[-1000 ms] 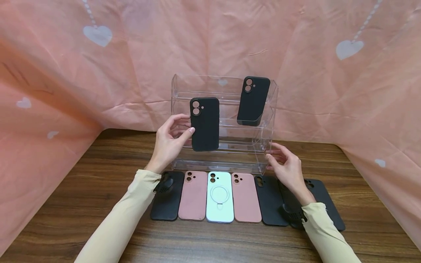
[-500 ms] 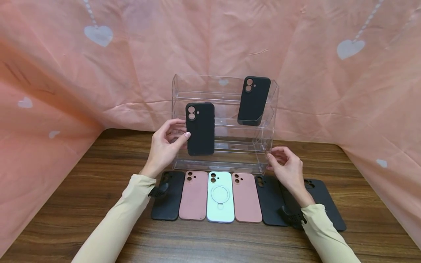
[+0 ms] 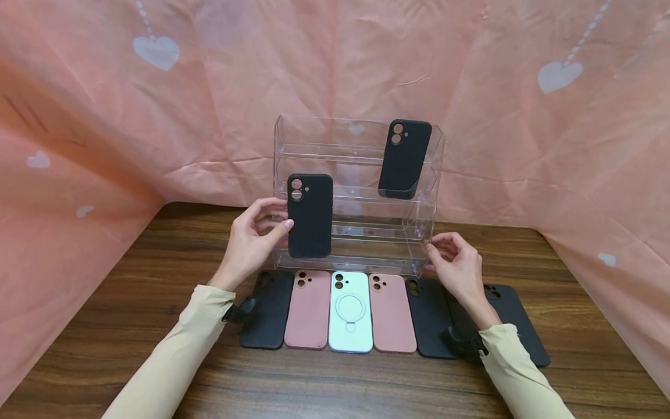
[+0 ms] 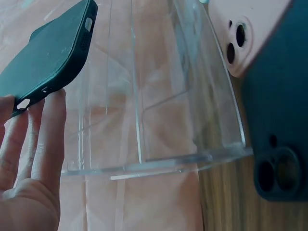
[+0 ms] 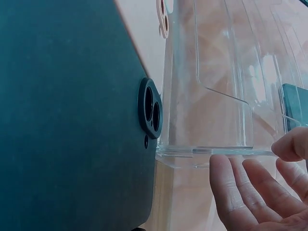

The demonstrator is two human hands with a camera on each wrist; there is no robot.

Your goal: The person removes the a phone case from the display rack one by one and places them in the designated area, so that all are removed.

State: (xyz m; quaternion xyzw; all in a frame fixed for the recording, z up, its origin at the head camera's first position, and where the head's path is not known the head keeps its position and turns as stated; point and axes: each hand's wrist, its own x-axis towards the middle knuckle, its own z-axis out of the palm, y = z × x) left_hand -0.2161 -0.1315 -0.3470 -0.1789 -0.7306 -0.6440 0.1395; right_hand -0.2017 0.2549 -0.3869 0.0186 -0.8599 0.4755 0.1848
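A black phone case (image 3: 310, 224) is held upright by its left edge in my left hand (image 3: 251, 238), thumb in front and fingers behind. It stands in front of the left half of a clear acrylic tiered rack (image 3: 361, 265). In the left wrist view, fingertips support the edge of the same phone case (image 4: 53, 53). My right hand (image 3: 458, 265) rests its fingertips against the rack's right side. The right wrist view has the relaxed fingers (image 5: 226, 187) at the side panel (image 5: 221, 151). Another black phone case (image 3: 405, 157) leans in an upper tier at right.
Along the rack's front lie a black case (image 3: 268, 311), a pink case (image 3: 307, 311), a white case with a ring (image 3: 350, 334), a second pink case (image 3: 394, 314) and several black cases (image 3: 430, 320). Pink heart-patterned cloth (image 3: 225, 87) hangs behind the wooden table (image 3: 131, 291).
My left hand has moved the black phone case down and to the left in front of the rack. The right hand has stayed at the rack's side.
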